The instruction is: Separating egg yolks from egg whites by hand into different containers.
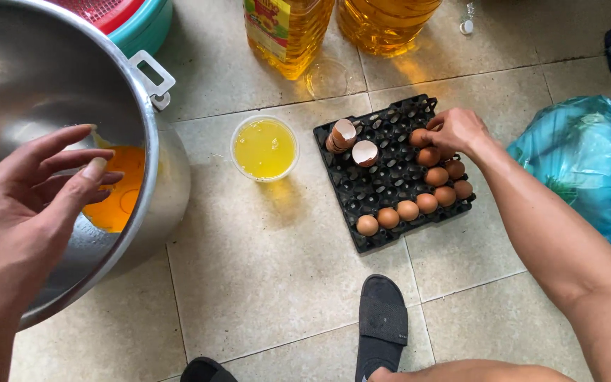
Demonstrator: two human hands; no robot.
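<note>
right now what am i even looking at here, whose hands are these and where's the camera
This is one picture from a camera worn on a person's head, looking down at their own bare hands over a tiled floor. There is no machine.

The left hand hovers open, holding nothing, over a large steel bowl that has egg yolks in it. The right hand reaches to a black egg tray and closes its fingers on a brown egg. More whole eggs sit along the tray's edges, with empty shells near its far corner.

Between bowl and tray stands a small clear cup of yellowish liquid. Two oil bottles stand farther off, a blue plastic bag lies to the right, and a dark slipper shows at the bottom.
</note>
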